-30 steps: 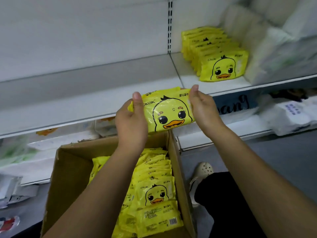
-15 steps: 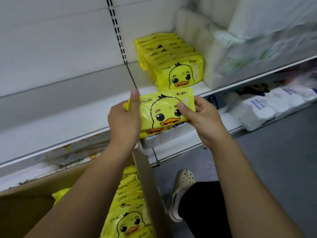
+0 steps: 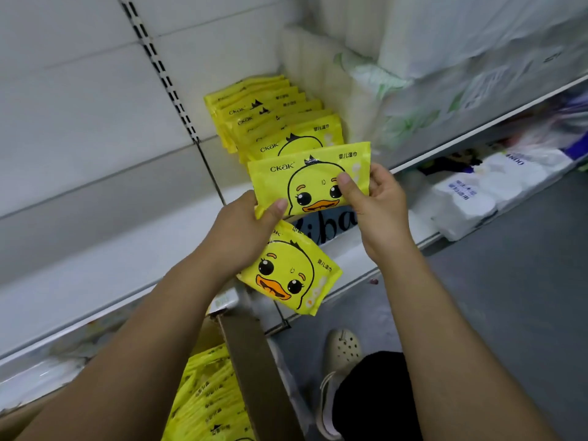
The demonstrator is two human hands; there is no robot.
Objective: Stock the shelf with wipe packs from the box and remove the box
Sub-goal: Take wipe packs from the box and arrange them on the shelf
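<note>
Both hands hold a yellow duck-print wipe pack at the front of a row of the same packs on the white shelf. My right hand pinches its right end, thumb on the duck's face. My left hand grips its lower left corner. A second duck pack hangs tilted below my left hand, held under it; the fingers there are hidden. The cardboard box stands at the bottom with several more yellow packs inside.
White tissue bundles crowd the shelf right of the yellow row. More white packs lie on the lower shelf at the right. My shoe and dark trouser leg rest on the grey floor beside the box.
Both hands carried the packs up and right to the row's front. The two stacked packs have come apart: one stays up between both hands, the other tilts down under the left.
</note>
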